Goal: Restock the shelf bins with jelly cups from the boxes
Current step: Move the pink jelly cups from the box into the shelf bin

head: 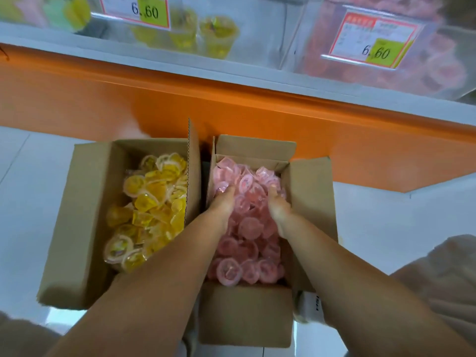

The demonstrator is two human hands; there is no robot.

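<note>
Two hands work the centre-frame box (247, 313): my left hand (221, 199) and right hand (279, 204) dig into the pink jelly cups (247, 228), fingers buried, grip unclear. Risk: loose cups spill on the lift to the upper-right bin (443, 73).

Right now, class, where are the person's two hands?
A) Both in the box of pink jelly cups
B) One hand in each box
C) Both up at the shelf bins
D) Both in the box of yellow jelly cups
A: the left hand and the right hand both reach down among the pink jelly cups in the right-hand box, while the yellow jelly cups lie untouched.
</note>
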